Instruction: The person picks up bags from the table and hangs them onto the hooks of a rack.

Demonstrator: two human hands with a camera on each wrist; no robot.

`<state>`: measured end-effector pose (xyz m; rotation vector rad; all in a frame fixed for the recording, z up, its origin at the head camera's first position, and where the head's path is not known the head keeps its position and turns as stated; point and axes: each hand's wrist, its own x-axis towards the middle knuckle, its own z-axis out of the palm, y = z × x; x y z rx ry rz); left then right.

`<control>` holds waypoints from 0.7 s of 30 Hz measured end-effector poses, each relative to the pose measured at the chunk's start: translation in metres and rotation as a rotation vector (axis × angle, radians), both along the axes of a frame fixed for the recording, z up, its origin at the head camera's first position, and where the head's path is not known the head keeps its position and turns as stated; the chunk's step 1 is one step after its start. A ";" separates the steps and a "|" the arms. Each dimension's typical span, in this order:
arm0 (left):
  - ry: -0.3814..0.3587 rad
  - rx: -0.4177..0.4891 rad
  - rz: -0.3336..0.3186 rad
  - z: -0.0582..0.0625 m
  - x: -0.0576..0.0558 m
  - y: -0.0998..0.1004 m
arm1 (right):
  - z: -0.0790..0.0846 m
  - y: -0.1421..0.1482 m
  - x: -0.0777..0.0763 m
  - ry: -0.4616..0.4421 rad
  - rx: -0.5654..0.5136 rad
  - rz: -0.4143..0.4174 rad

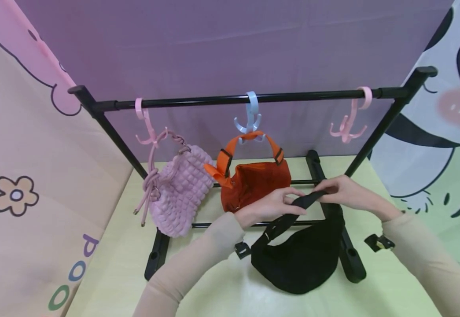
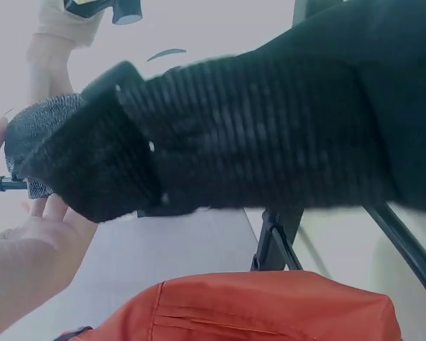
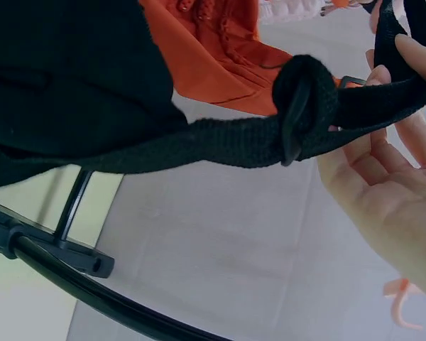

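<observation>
A black shoulder bag (image 1: 299,264) hangs below both hands, in front of the rack, its pouch sagging low. My left hand (image 1: 271,204) pinches its black strap (image 1: 279,224) between thumb and fingers. Close by on the right, my right hand (image 1: 344,193) grips the strap's upper end. Ribbed webbing of the strap (image 2: 270,135) fills much of the left wrist view. In the right wrist view, a slider buckle (image 3: 296,121) sits on the strap beside the right hand's fingers.
A black rack's top bar (image 1: 297,96) carries a pink hook (image 1: 146,123) with a pink quilted bag (image 1: 178,193), a blue hook (image 1: 251,112) with an orange bag (image 1: 263,176), and another pink hook (image 1: 348,121) holding nothing. The rack's feet (image 1: 350,255) stand on a pale table.
</observation>
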<state>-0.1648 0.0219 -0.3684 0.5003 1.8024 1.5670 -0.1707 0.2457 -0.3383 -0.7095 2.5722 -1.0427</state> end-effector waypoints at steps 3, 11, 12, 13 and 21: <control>0.042 -0.031 -0.033 0.002 0.002 0.001 | 0.004 0.001 0.002 0.026 -0.007 0.009; 0.268 -0.116 -0.109 0.010 0.005 -0.003 | 0.016 0.008 0.008 0.024 0.021 -0.008; 0.263 -0.110 -0.118 0.011 0.005 -0.003 | 0.017 0.009 0.008 0.021 0.020 -0.009; 0.255 -0.101 -0.127 0.013 0.005 -0.003 | 0.019 0.009 0.009 0.017 0.016 -0.009; 0.175 -0.025 -0.155 0.027 0.005 0.003 | 0.031 0.017 0.012 0.036 0.005 -0.043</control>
